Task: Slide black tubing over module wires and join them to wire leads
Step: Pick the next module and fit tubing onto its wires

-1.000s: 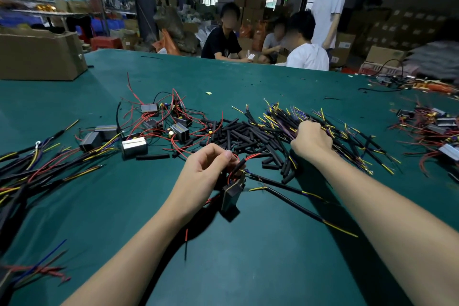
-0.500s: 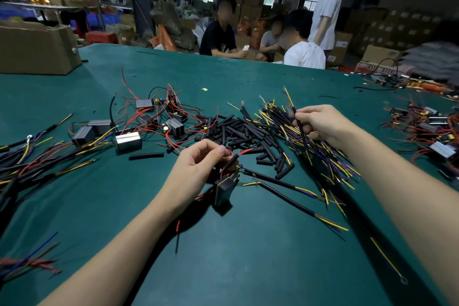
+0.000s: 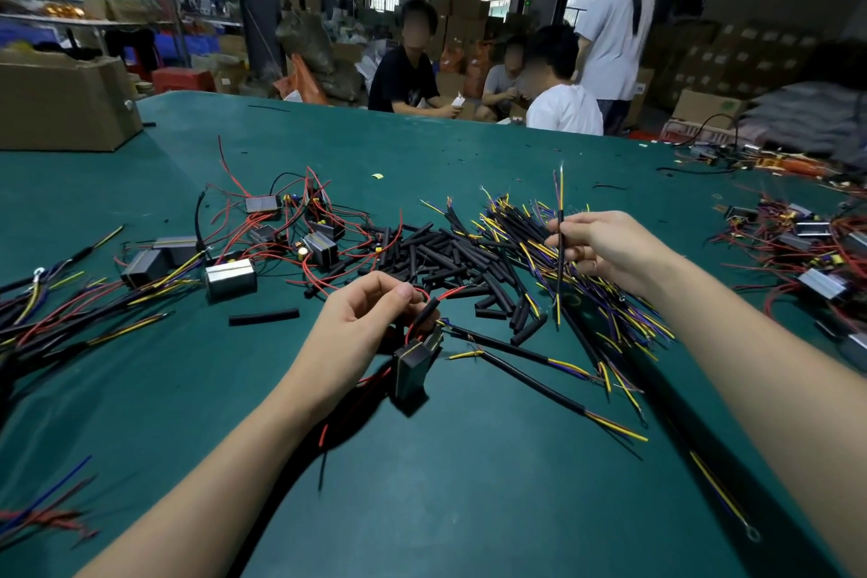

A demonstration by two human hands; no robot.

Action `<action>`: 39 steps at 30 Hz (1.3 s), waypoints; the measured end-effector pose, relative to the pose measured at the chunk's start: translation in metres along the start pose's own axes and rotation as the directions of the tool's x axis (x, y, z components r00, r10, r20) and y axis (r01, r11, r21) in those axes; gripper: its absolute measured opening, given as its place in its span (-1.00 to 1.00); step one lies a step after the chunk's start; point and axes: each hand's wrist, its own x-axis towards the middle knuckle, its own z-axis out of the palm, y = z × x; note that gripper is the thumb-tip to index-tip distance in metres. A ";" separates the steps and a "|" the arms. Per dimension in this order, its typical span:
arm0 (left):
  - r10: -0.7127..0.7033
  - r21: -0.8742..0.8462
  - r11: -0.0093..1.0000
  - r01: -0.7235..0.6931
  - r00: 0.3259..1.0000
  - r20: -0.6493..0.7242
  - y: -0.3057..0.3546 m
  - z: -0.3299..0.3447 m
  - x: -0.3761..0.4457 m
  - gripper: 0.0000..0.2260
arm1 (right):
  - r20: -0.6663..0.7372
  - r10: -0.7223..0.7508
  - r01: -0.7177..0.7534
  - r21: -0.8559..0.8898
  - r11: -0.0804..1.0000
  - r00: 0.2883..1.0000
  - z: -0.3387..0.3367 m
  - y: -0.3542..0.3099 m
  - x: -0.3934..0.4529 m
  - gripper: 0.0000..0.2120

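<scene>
Right hand (image 3: 605, 249) pinches wire lead (image 3: 559, 249) upright, centre-right; left hand (image 3: 370, 319) pinches module (image 3: 415, 366) wires lower-left of it.

A broad green table (image 3: 469, 507) fills the view. At its middle sits a heap of short black tubing pieces (image 3: 450, 258), and just right of that a spread of yellow-and-purple wire leads (image 3: 605, 310). Left of the heap, small modules with red wires (image 3: 300, 230) lie tangled. One loose tubing piece (image 3: 263, 317) lies alone nearer. Along the left edge, long sheathed leads (image 3: 70, 310) fan out. A cardboard box (image 3: 61, 103) sits at the far left. Far right, another cluster of modules (image 3: 807, 258) rests.
</scene>
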 end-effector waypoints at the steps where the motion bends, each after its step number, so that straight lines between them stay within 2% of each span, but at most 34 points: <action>1: 0.001 -0.001 1.000 -0.001 1.000 0.000 0.000 0.000 0.000 -0.83 | 0.020 0.005 -0.005 -0.009 1.000 1.000 0.000 0.001 -0.001 -0.84; 10: 0.007 0.004 1.000 -0.007 1.000 0.014 0.000 -0.002 -0.001 -0.83 | 0.092 0.028 -0.033 0.058 0.998 0.995 0.002 0.005 -0.007 -0.81; 13: -0.001 0.003 1.000 0.001 1.000 0.006 -0.001 -0.002 -0.001 -0.83 | 0.065 0.026 -0.039 0.208 0.977 0.998 0.007 0.002 -0.015 -0.80; 15: -0.013 -0.001 1.000 0.013 1.000 0.001 -0.002 -0.002 0.000 -0.83 | 0.075 0.015 -0.041 0.360 0.932 0.997 0.013 -0.003 -0.024 -0.79; 18: -0.015 0.022 1.000 0.016 1.000 -0.017 -0.001 -0.002 0.000 -0.82 | 0.167 -0.030 -0.070 0.558 0.827 0.985 0.025 -0.004 -0.045 -0.80; 23: 0.046 0.130 0.991 -0.037 0.997 -0.065 0.002 -0.002 -0.003 -0.81 | 0.273 -0.116 -0.115 0.701 0.703 0.955 0.052 0.010 -0.078 -0.79; 26: 0.053 0.108 0.993 -0.048 0.998 -0.045 0.004 0.000 -0.005 -0.83 | 0.249 -0.130 -0.104 0.744 0.660 0.960 0.062 0.018 -0.085 -0.78; 33: 0.025 0.039 0.999 -0.025 1.000 0.016 0.004 0.002 -0.005 -0.83 | 0.150 -0.143 -0.024 0.765 0.643 0.978 0.069 0.024 -0.088 -0.77; 39: -0.019 0.018 1.000 0.019 1.000 0.004 0.004 0.004 -0.005 -0.86 | 0.150 -0.180 0.020 0.714 0.700 0.972 0.073 0.025 -0.092 -0.78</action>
